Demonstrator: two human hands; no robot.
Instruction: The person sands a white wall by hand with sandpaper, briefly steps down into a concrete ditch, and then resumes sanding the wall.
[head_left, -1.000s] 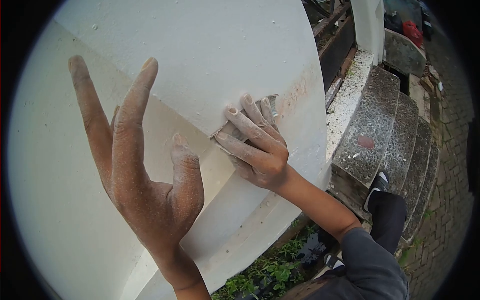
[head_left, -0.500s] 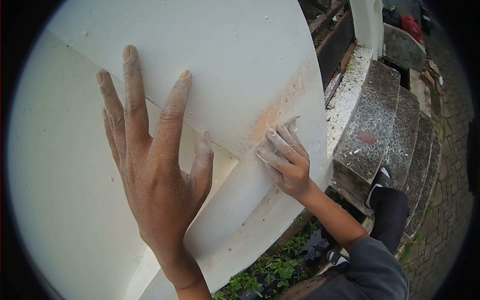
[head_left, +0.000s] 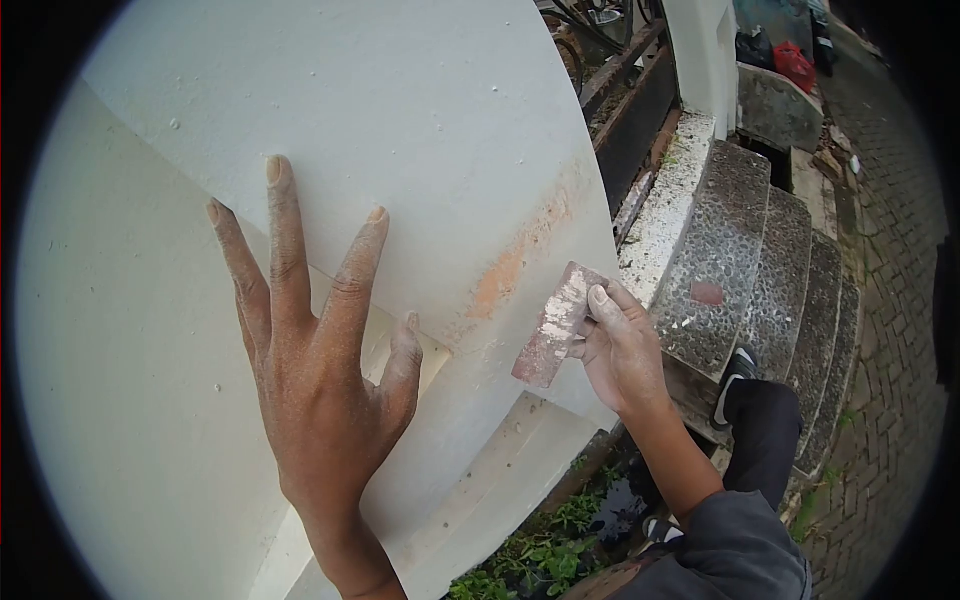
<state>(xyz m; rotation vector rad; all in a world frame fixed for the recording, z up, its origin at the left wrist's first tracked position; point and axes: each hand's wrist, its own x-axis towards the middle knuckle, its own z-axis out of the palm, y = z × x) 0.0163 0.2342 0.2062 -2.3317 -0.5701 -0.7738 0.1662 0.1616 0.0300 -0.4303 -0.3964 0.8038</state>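
My left hand [head_left: 325, 355], dusty with white powder, rests against the white wall [head_left: 420, 110] with its fingers spread. In my right hand [head_left: 625, 345] is a folded piece of sandpaper [head_left: 556, 325], pinched at one end by thumb and fingers. Its reddish-brown face is turned up and caked with patches of white dust. The sandpaper is held in front of the wall's curved corner. Left of it, a worn orange-pink patch [head_left: 497, 285] shows through the white paint.
Speckled stone steps [head_left: 725, 240] run down on the right, with a foot in a dark shoe [head_left: 738, 375] beside them. Green plants [head_left: 545, 555] grow below the wall. A rusty metal gate [head_left: 635, 120] stands behind, and a red bag [head_left: 795, 66] lies farther off.
My right hand has come away from the worn patch and turned over, so the sandpaper's dusty face now shows. My left hand stays spread on the wall; the view has shifted slightly.
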